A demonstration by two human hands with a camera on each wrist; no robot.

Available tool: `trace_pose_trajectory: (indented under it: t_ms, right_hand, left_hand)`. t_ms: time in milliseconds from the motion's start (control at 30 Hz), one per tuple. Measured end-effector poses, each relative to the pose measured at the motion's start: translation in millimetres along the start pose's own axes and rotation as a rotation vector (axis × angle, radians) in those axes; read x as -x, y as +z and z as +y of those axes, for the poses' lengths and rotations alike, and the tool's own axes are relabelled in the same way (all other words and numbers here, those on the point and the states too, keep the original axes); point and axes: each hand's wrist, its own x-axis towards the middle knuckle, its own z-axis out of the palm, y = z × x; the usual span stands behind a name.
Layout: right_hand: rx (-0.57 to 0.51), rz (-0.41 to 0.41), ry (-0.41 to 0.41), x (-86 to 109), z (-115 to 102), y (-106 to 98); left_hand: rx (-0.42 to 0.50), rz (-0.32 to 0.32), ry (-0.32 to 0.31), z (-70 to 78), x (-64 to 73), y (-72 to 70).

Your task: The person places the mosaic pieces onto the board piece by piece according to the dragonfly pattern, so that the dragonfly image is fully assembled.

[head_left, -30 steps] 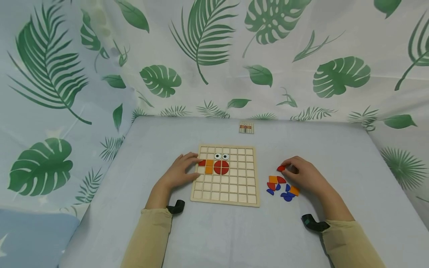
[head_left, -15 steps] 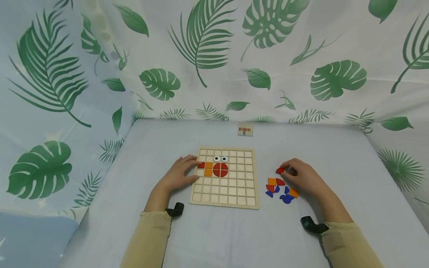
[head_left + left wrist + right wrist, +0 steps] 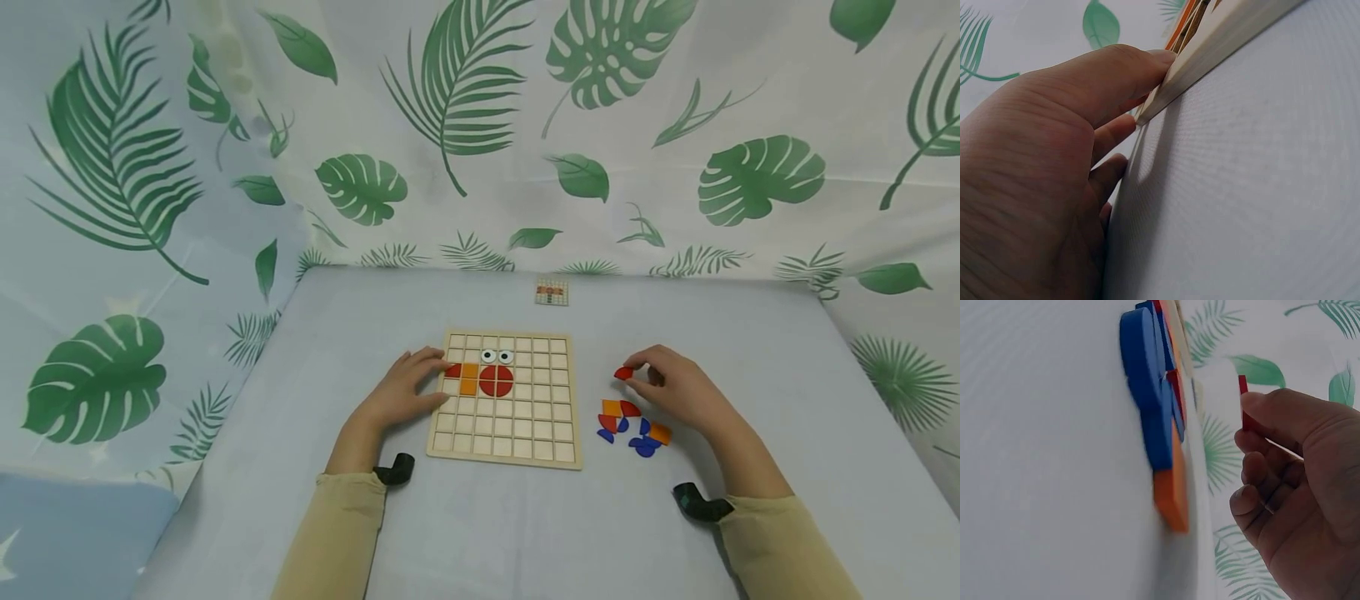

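In the head view a square wooden grid board (image 3: 504, 425) lies on the table. Set in its cells are two round eye pieces (image 3: 497, 357), a red circle of quarter pieces (image 3: 496, 381), orange squares (image 3: 468, 379) and a red piece (image 3: 453, 371) by the left edge. My left hand (image 3: 400, 392) rests at that edge; in the left wrist view its thumb (image 3: 1141, 69) touches the board's rim (image 3: 1210, 62). To the right, my right hand (image 3: 678, 385) pinches a red quarter-circle piece (image 3: 623, 373) between thumb and finger, raised off the table in the right wrist view.
Loose red, orange and blue pieces (image 3: 644, 446) lie in two small groups below the right hand. A small pattern card (image 3: 552, 292) is at the back of the table. Leaf-print cloth (image 3: 480, 125) hangs behind and at the sides.
The right hand has shifted slightly up and left with the red piece, away from the loose pieces. The left hand stays at the board's edge. The view tilted slightly.
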Motion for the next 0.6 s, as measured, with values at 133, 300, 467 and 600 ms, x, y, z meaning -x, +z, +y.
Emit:
trace_pose_trajectory:
  t_ms: [133,300,467,600]
  right_hand:
    - [-0.003,-0.003,-0.030,-6.2,-12.4,-1.8]
    - [-0.019,-0.012,-0.077,-16.1,-32.0,1.3]
    - [-0.055,-0.022,-0.139,-28.0,-57.4,7.0]
    - [-0.084,-0.042,-0.191,-38.5,-77.7,13.8]
  left_hand:
    - [-0.003,0.002,0.020,0.8,-0.1,-0.4]
    - [-0.005,0.002,0.025,1.3,0.4,-0.8]
    - [-0.005,0.001,0.013,1.6,1.0,-1.3]
    - [-0.003,-0.006,0.004,2.3,1.0,-2.1]
